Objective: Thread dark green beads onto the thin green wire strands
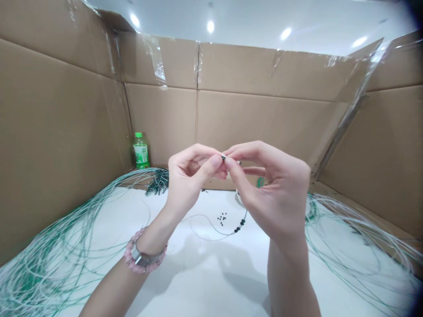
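Note:
My left hand [193, 176] and my right hand [274, 189] meet in the air above the white table top [185, 281]. Their thumbs and forefingers pinch a small metal piece [224, 156], mostly hidden by my fingertips. A thin green-coated wire [214, 228] with several black beads [239, 225] runs from beneath my right hand and curves across the table. Several loose black beads [222, 218] lie on the table just below my hands.
Large tangles of green and white wire [56, 251] [357, 246] spread to both sides. A bunch of beaded wire ends [157, 181] lies behind my left hand. A green-labelled plastic bottle [141, 150] stands at the back, and cardboard walls [231, 119] surround the table.

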Demonstrator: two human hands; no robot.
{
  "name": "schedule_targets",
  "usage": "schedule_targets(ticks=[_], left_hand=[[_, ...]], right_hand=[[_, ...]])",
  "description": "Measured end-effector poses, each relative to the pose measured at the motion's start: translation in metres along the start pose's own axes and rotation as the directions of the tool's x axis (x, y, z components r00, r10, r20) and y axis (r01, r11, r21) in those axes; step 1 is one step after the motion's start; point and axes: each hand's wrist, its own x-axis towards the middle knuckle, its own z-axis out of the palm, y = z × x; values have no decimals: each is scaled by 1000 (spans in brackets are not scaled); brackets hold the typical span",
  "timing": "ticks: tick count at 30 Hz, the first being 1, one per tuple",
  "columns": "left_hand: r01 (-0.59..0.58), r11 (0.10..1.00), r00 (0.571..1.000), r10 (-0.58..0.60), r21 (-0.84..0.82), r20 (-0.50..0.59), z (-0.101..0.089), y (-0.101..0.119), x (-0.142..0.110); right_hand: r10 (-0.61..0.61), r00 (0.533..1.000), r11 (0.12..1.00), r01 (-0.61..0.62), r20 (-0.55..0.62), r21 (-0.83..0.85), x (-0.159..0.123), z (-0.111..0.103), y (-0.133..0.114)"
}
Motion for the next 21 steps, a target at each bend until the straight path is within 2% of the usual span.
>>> schedule_targets(ticks=[6, 16, 21], left_hand=[[-89, 988, 995, 94, 130, -37, 0, 3, -1], [-155, 976, 987, 158, 151, -9, 1, 5, 0], [-190, 935, 979, 204, 301, -16, 1, 8, 0]], right_hand=[[32, 999, 996, -33, 8, 86, -1, -1, -2], [30, 999, 999, -30, 12, 22, -1, -3, -2], [31, 999, 1000, -31, 5, -5, -1, -4, -1]])
